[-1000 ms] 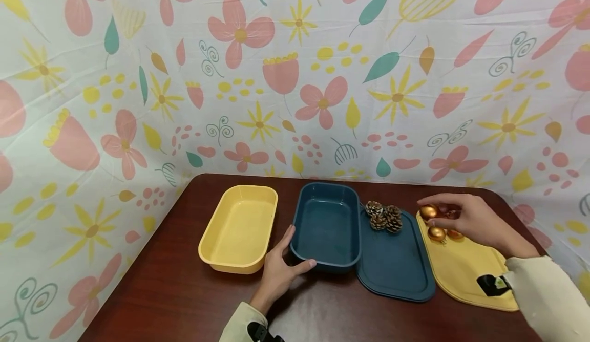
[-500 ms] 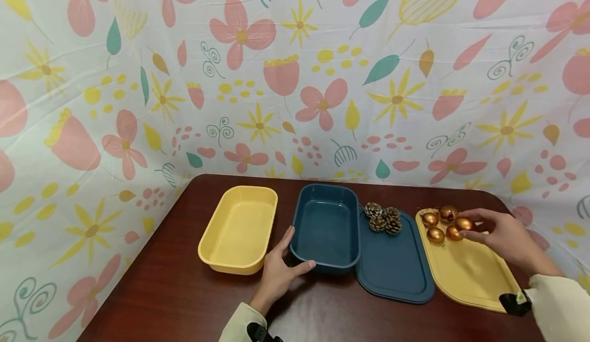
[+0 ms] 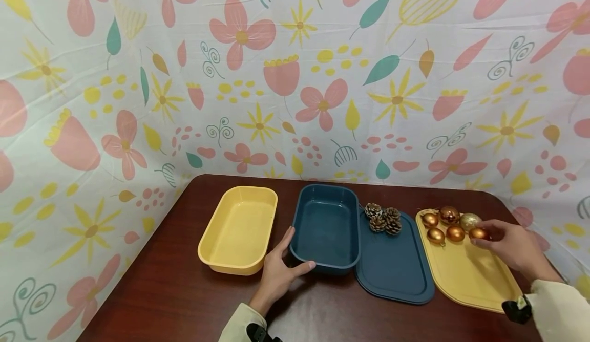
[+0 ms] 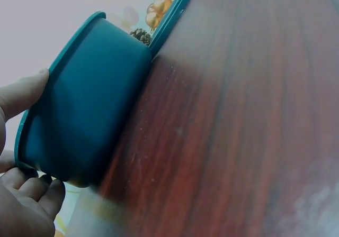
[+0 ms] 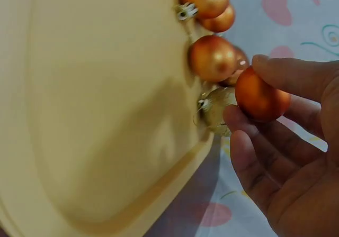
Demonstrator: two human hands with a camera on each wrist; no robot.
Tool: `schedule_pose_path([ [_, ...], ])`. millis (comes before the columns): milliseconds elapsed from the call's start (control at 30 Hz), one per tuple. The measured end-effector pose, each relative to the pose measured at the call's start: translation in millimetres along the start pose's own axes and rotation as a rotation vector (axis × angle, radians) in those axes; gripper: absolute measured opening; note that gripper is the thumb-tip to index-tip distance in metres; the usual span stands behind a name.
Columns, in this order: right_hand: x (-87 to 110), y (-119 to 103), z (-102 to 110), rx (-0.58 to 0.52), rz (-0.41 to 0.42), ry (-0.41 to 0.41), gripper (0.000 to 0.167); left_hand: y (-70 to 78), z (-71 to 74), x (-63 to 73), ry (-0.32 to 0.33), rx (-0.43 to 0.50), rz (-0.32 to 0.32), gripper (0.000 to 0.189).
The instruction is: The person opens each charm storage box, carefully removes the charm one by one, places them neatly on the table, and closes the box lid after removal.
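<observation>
In the head view, my left hand (image 3: 279, 275) holds the near left corner of a deep blue rectangular container (image 3: 326, 227). Its thumb lies at the near rim and its fingers along the left side; the left wrist view shows the same hold on the container (image 4: 87, 99). Over at the right, my right hand (image 3: 516, 244) pinches a copper-orange bauble (image 5: 260, 95) between thumb and fingers, raised off the yellow lid (image 3: 479, 275). Several more copper baubles (image 3: 455, 233) cluster at that lid's far end, along with a glittery pale gold bauble (image 3: 470, 221).
A yellow container (image 3: 239, 229) stands left of the blue one. Between the blue container and the yellow lid lies a blue lid (image 3: 396, 270), bearing several pine cones (image 3: 392, 220) at its far end. Behind the dark wooden table (image 3: 152, 291) hangs a flowered cloth (image 3: 286, 101).
My right hand has drawn back rightward from over the cluster, pinching a copper bauble, and shifted a little nearer. The glittery bauble now shows. My left hand stays put on the blue container.
</observation>
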State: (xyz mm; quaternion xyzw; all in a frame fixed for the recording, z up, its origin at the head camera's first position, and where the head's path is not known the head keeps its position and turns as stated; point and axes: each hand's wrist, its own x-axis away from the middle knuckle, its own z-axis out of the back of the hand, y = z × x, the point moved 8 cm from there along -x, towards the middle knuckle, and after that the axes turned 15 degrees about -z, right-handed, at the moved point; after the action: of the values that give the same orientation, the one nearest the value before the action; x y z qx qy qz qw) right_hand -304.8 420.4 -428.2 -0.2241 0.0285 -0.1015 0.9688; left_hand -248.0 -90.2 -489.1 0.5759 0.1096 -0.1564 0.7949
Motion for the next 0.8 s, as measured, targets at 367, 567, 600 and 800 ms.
schedule_pose_path([
  [367,-2.9,21,-9,-0.002,-0.074,-0.079,0.057,0.3,-0.2,0.2,0.001,-0.003,-0.008,0.093],
  [567,-7.7,26,-14,0.042,-0.038,-0.045,0.056,0.2,0.8,-0.7,0.000,-0.005,-0.010,0.094],
  [600,-8.6,26,-16,0.055,-0.031,-0.038,0.055,0.1,1.0,-0.9,0.000,-0.006,-0.009,0.094],
  [800,-10.1,22,-17,0.101,-0.007,-0.030,0.048,-1.2,0.3,0.3,-0.006,-0.003,0.009,0.094],
])
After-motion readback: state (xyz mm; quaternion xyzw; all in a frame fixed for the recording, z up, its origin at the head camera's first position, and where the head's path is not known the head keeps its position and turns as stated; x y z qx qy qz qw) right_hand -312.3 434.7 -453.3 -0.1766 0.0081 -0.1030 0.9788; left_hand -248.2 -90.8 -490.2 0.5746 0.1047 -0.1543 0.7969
